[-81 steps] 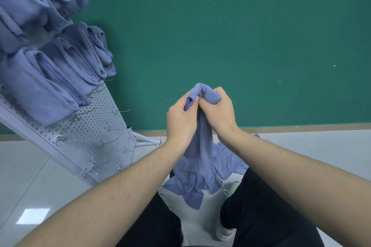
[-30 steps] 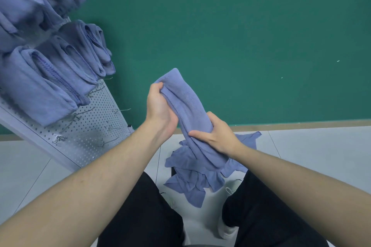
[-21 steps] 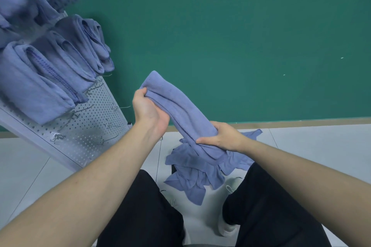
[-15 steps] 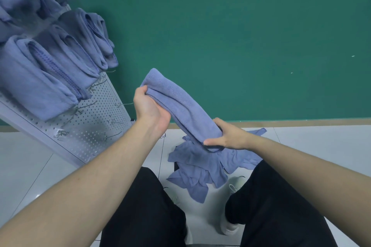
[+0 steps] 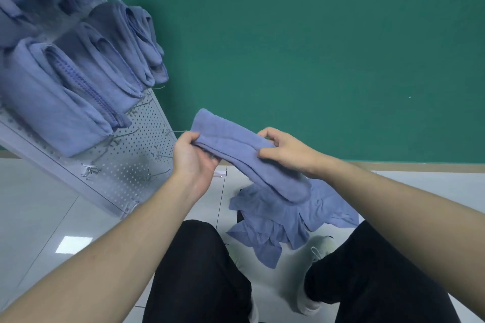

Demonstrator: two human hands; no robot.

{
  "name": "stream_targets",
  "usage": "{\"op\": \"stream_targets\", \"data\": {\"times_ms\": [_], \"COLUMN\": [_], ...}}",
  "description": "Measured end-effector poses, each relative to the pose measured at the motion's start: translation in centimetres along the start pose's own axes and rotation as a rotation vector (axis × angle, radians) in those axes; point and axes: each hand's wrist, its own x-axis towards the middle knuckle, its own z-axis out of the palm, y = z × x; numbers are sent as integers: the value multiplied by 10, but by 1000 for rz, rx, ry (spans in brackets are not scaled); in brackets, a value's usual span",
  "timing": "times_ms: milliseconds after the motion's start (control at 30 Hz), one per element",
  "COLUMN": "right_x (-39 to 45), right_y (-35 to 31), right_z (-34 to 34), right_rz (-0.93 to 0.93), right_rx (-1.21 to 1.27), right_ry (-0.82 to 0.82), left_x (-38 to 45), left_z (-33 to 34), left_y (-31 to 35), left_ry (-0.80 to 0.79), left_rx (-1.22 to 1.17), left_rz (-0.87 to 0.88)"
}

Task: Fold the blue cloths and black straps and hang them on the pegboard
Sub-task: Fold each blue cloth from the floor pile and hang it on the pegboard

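Note:
A blue cloth (image 5: 236, 151), folded into a long narrow band, slants from upper left to lower right in front of me. My left hand (image 5: 193, 156) grips its upper end from below. My right hand (image 5: 282, 149) pinches the band near its middle, thumb in front and fingers over the top. Its lower end hangs free above a loose pile of blue cloths (image 5: 283, 217) on the floor between my feet. The white pegboard (image 5: 136, 162) leans at the left, with several folded blue cloths (image 5: 60, 102) hung on its hooks. No black strap shows.
Bare wire hooks (image 5: 160, 156) stick out of the pegboard's lower part, close to my left hand. A green wall (image 5: 315, 47) stands behind. Pale floor tiles (image 5: 34, 204) spread below, and my black-trousered legs (image 5: 199, 270) and white shoes frame the pile.
The cloth went from a bunch held upright by both hands to a long folded band. My right hand slid up from its lower part to the middle; the band lies flatter now.

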Motion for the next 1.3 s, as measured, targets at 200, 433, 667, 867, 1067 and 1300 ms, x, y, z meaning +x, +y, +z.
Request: {"op": "stream_targets", "data": {"times_ms": [200,433,667,867,1067,1300], "right_x": [30,74,114,158,214,283], "right_y": [-7,-23,-32,-23,-20,-41], "right_z": [-6,-3,2,3,6,25], "right_rz": [-67,-164,-232,-168,-111,-316], "right_rx": [-24,-95,-124,-167,-177,104], "right_ry": [-54,-255,-382,-389,-308,-91], "left_x": [10,36,75,99,128,184], "left_z": [-55,-44,-29,-43,-53,-56], "left_y": [-3,12,33,40,34,39], "left_ry": [203,-193,-363,-232,31,125], "left_rx": [457,1203,1482,1268,960,782], "left_rz": [147,507,198,265,247,485]}}
